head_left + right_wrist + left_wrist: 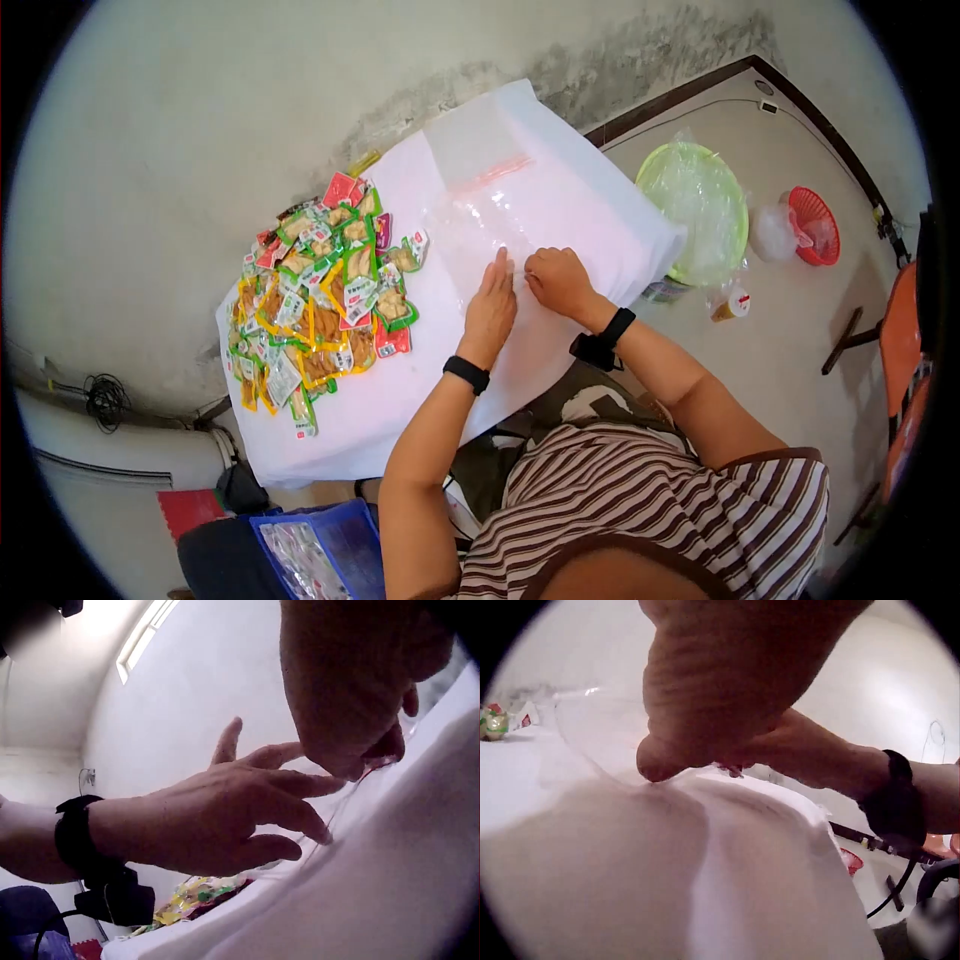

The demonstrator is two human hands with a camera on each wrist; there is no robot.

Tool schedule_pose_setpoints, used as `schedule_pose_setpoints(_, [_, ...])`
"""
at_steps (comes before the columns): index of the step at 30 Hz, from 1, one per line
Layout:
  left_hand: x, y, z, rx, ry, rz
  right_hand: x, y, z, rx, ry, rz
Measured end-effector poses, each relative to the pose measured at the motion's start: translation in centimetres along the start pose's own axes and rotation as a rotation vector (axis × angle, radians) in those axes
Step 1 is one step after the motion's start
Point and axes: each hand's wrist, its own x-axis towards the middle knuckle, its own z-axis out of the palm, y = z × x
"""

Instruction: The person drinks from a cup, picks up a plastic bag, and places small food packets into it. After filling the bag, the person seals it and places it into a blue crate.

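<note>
A clear plastic zip bag [470, 228] with a red strip [492, 174] lies flat on the white-covered table [575, 190]. My left hand [490, 312] rests on its near part, fingers mostly straight and spread in the right wrist view, fingertips at the bag's edge. Beside it my right hand [558, 281] has its fingers curled in and pinches the near edge of the bag, close to the left fingertips. To the left lies a heap of small snack packets [320, 300] in green, yellow and red wrappers.
Right of the table, on the floor, stand a green basin [742, 215] with clear plastic in it and a red basket [815, 226]. A blue crate [355, 545] is at the lower left, an orange chair [900, 340] at the far right. The wall borders the table's far side.
</note>
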Motion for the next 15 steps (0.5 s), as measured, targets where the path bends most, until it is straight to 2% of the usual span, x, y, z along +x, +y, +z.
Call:
schedule_pose_setpoints(1, [-0.5,0.7,-0.9,-0.086,-0.048,-0.087,-0.4,-0.1,0.2,0.041,-0.017,0.075])
schedule_pose_setpoints(2, [-1.0,1.5,-1.5,-0.168,-0.095,-0.176,-0.7,-0.3,0.4,0.044,-0.025,0.073])
schedule_pose_setpoints(3, [-1.5,2.5,-1.6,-0.169,-0.099,-0.179,-0.8,-0.4,0.5,0.041,-0.035,0.079])
schedule_pose_setpoints(5, [-2.4,4.4,-1.5,-0.358,0.107,-0.357,-1.0,-0.9,0.7,0.040,-0.050,0.085])
schedule_pose_setpoints(6, [-2.4,4.9,-1.0,-0.360,0.103,-0.358,-1.0,-1.1,0.7,0.023,0.001,0.059])
schedule_pose_setpoints(8, [-2.3,5.5,-0.2,-0.788,0.152,-0.483,-1.0,-1.4,0.9,0.003,0.046,0.028])
schedule_pose_setpoints(10, [-2.1,5.5,0.6,-0.762,0.203,-0.510,-0.7,-1.3,1.3,0.008,0.128,0.027])
schedule_pose_setpoints(11, [-1.9,5.4,0.9,-0.733,0.253,-0.527,-0.6,-1.2,1.4,0.008,0.127,0.022])
schedule_pose_setpoints(15, [-1.8,5.2,2.3,-0.806,0.250,-0.559,0.0,-0.4,2.2,-0.046,0.062,-0.025])
